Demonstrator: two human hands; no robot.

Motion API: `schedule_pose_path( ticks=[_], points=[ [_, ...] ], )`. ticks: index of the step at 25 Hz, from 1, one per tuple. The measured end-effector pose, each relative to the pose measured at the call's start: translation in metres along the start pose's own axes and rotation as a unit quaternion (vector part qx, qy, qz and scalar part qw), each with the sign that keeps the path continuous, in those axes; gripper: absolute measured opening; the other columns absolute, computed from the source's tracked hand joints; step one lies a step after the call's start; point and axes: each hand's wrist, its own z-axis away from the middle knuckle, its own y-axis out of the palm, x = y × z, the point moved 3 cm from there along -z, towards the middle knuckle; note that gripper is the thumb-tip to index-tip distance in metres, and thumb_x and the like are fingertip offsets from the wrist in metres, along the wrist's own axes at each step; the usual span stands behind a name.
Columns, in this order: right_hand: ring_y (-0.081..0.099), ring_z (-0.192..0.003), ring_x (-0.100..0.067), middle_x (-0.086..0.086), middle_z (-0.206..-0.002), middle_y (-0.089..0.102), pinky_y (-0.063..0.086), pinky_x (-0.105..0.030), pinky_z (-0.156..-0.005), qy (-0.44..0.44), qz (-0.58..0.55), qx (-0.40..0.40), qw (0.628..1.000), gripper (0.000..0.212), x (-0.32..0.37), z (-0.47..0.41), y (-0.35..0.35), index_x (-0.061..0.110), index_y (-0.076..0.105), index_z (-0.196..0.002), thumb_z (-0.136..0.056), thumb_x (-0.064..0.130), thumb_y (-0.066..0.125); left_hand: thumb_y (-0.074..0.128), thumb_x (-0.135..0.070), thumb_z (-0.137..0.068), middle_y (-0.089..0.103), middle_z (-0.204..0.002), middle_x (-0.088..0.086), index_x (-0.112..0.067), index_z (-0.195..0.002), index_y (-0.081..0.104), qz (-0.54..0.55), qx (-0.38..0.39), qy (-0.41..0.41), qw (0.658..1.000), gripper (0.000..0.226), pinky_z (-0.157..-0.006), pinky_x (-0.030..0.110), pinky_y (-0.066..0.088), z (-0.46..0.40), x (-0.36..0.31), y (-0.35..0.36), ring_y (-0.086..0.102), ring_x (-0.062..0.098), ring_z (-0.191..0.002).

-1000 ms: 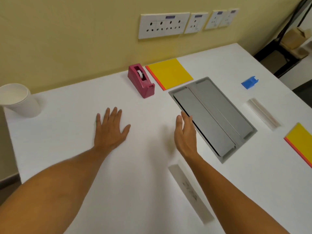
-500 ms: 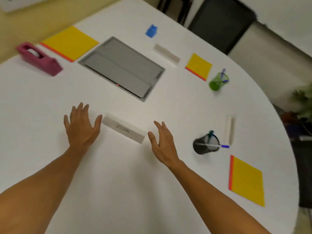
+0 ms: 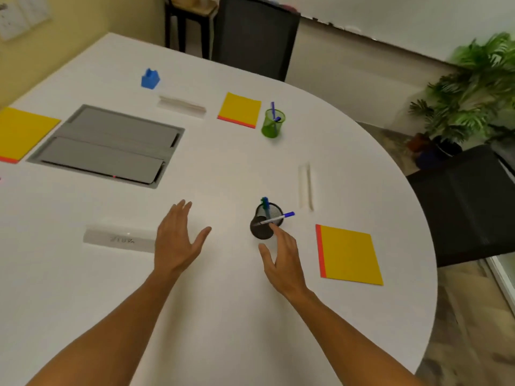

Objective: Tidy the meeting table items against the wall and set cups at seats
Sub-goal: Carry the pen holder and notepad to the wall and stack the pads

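A black mesh pen cup with blue and green pens stands on the white table. My right hand is open just in front of it, fingertips almost at its rim. My left hand hovers open to the cup's left, beside a white name card. A green pen cup stands farther back next to a yellow pad. Another yellow pad lies right of my right hand, and a third at the far left.
A grey cable hatch is set into the table. A blue holder and two more white name cards lie on top. Black chairs stand at the far and right edges; a plant is at the right.
My view has swung right, away from the wall and the pink tape dispenser. Both hands have moved right, past the name card; my right hand now reaches the black pen cup.
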Motion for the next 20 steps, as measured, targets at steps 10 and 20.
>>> schedule_pose_path(
  ticks=[10, 20],
  points=[
    [0.020, -0.152, -0.025, -0.002, -0.168, 0.015, 0.026, -0.039, -0.121, 0.131, 0.168, 0.215, 0.953, 0.092, -0.152, -0.051, -0.085, 0.021, 0.016, -0.161, -0.090, 0.041, 0.071, 0.078, -0.068, -0.064, 0.012, -0.167, -0.007, -0.027, -0.159, 0.004, 0.127, 0.196, -0.052, 0.971, 0.127, -0.120, 0.035, 0.025, -0.010, -0.090, 0.121, 0.018, 0.014, -0.151],
    [0.002, -0.156, -0.031, -0.005, -0.169, -0.011, 0.018, -0.047, -0.124, 0.050, 0.406, 0.345, 0.845, 0.129, -0.237, -0.129, -0.111, 0.028, -0.013, -0.160, -0.076, 0.032, 0.084, 0.094, -0.050, -0.054, 0.023, -0.161, -0.013, -0.041, -0.154, 0.000, 0.239, 0.191, -0.143, 0.941, 0.138, -0.112, 0.027, 0.034, -0.030, -0.099, 0.182, 0.035, 0.006, -0.142]
  ],
)
